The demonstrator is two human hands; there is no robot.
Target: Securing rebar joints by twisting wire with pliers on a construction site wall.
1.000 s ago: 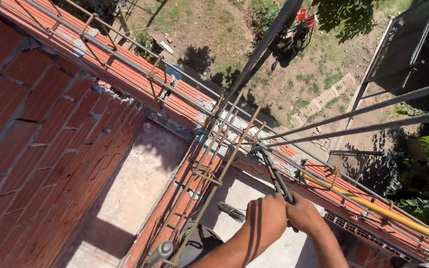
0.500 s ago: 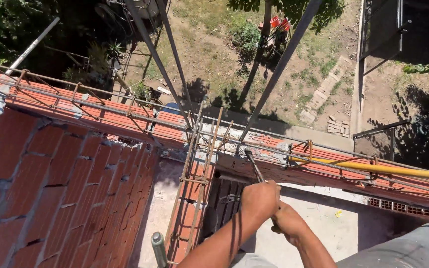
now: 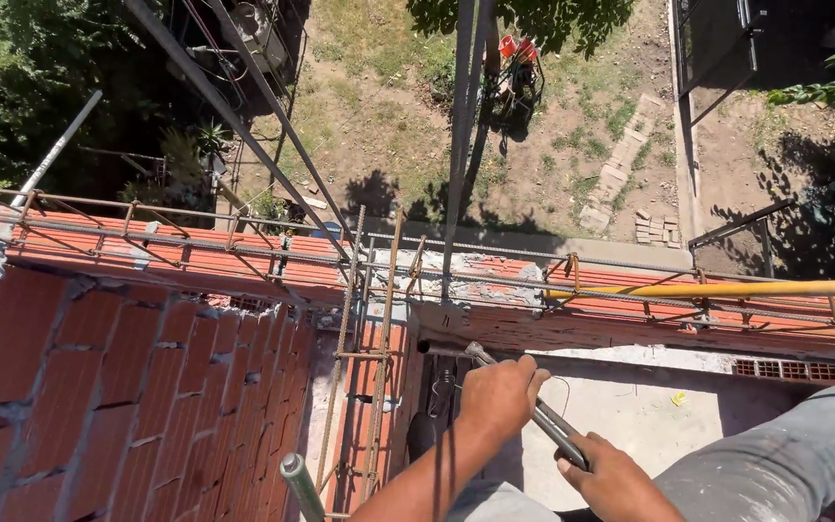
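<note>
A: In the head view, what are the hands doing?

B: The left hand [image 3: 502, 394] is curled shut round the upper part of a long metal tool [image 3: 532, 414], probably tying pincers. The right hand [image 3: 611, 480] grips the lower end of its handles, fingers closed. The tool's head lies near the rebar cage [image 3: 359, 358] that runs along the top of the red brick wall [image 3: 128, 387].

A: What changed over the last second?

B: Mostly the view. It swung left, so the wall corner now sits mid-frame and the yellow pole [image 3: 698, 289] lies far right along the wall top. The hands kept their hold and dropped lower in frame. The tool head looks to have come back a little from the bars.

A: Meaning for the work?

B: I'd judge the tie at that junction is being worked or just finished. A thin wire loop [image 3: 561, 387] shows by the left hand. The ground lies far below.
</note>
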